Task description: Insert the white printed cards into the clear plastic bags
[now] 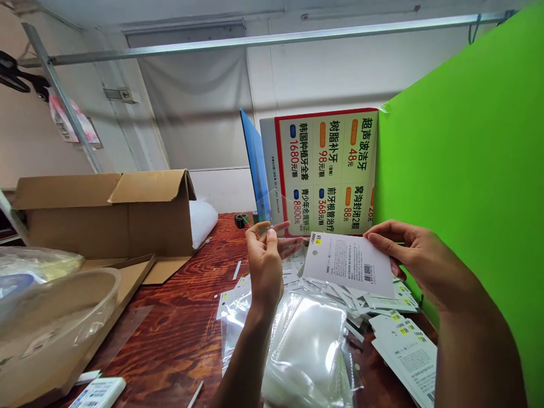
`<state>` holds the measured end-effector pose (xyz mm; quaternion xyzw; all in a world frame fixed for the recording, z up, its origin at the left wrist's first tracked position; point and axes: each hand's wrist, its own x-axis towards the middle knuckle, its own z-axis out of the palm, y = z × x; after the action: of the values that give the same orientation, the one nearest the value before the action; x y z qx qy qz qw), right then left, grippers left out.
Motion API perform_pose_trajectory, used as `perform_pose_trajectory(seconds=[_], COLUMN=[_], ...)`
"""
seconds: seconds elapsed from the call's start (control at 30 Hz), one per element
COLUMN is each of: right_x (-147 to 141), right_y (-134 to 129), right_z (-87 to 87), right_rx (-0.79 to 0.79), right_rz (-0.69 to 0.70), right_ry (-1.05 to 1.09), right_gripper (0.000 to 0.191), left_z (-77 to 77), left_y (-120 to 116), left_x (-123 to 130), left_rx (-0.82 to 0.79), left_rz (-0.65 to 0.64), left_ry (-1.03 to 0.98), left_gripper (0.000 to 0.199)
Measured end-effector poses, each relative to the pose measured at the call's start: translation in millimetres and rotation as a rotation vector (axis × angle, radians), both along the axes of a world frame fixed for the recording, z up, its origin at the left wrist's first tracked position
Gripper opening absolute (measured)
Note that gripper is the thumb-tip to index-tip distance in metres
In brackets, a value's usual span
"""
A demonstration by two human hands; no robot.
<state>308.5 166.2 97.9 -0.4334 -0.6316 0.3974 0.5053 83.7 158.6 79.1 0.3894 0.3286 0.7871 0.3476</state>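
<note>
Strong glare on plastic sleeves (314, 326)

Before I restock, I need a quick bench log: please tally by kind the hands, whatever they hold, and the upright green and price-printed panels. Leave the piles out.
Hands: 2 (left hand, right hand)
White card, in the right hand: 1
Clear sleeve, in the left hand: 1
Green panel: 1
Price-printed panel: 1
Total: 6

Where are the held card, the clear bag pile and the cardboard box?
Held card (348, 262): head view, middle of its printed face.
Clear bag pile (311, 343): head view, top bag's surface.
Cardboard box (102, 226): head view, side panel.
</note>
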Motion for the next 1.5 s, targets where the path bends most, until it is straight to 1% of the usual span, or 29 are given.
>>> perform_pose_trajectory(seconds=[0.2, 0.37, 0.53, 0.6, 0.7, 0.83, 0.9, 1.03, 1.1, 1.17, 1.2, 1.27, 1.33, 1.37, 1.43, 1.5], right_x=[0.1, -0.7, -3.3, -4.6, -7.7, -14.3, -17.6, -22.5, -24.0, -25.3, -25.8, -26.8, -27.5, -27.7, -27.6, -27.3], right_y=[1.5, 0.2, 4.1, 5.5, 4.7, -0.8, -3.4, -5.6, -5.6, -5.3, -5.1, -4.8, -4.6, -4.5, -3.7, -2.4], right_z=[0.1, 1.7, -0.8, -1.8, -0.9, 2.9, 4.2, 4.7, 4.3, 3.7, 3.3, 2.5, 1.6, 1.2, 0.2, -1.1], right_rx=[0.011, 0.000, 0.002, 0.002, -0.006, 0.001, 0.016, 0.045, 0.077, 0.103, 0.114, 0.131, 0.152, 0.161, 0.173, 0.185], right_rz=[-0.003, 0.009, 0.023, 0.053, 0.134, 0.254, 0.282, 0.322, 0.327, 0.316, 0.303, 0.263, 0.225, 0.217, 0.234, 0.279], right_ry=[0.019, 0.033, 0.083, 0.101, 0.079, 0.068, 0.059, 0.039, 0.020, -0.014, -0.025, -0.041, -0.054, -0.066, -0.092, -0.105], right_gripper=[0.038, 0.036, 0.036, 0.036, 0.037, 0.047, 0.050, 0.046, 0.044, 0.045, 0.049, 0.062, 0.076, 0.079, 0.077, 0.068], left_z=[-2.1, -2.8, -1.7, -1.2, -1.1, -2.4, -2.8, -1.5, 0.3, 2.3, 3.2, 4.3, 4.3, 4.1, 3.7, 3.8], left_y=[3.2, 3.5, 2.6, 2.7, 3.4, 4.5, 4.3, 2.6, 1.1, -0.9, -1.9, -3.7, -5.0, -5.4, -5.8, -6.3], left_x=[-0.5, 0.9, 2.6, 2.7, 2.1, 1.4, 1.0, -1.2, -2.9, -4.2, -4.5, -4.6, -4.1, -3.9, -4.0, -4.8], left_rx=[-0.008, -0.011, -0.034, -0.046, -0.072, -0.087, -0.085, -0.081, -0.073, -0.062, -0.056, -0.044, -0.033, -0.029, -0.022, -0.018], left_rz=[0.018, -0.017, -0.039, -0.049, -0.081, -0.099, -0.101, -0.110, -0.127, -0.176, -0.207, -0.268, -0.294, -0.297, -0.305, -0.320], left_ry=[-0.007, 0.002, 0.000, -0.005, -0.004, 0.001, 0.009, -0.003, -0.019, -0.008, 0.008, 0.058, 0.095, 0.105, 0.117, 0.130], left_gripper=[0.016, 0.019, 0.021, 0.022, 0.025, 0.031, 0.032, 0.037, 0.041, 0.043, 0.044, 0.044, 0.042, 0.040, 0.037, 0.036])
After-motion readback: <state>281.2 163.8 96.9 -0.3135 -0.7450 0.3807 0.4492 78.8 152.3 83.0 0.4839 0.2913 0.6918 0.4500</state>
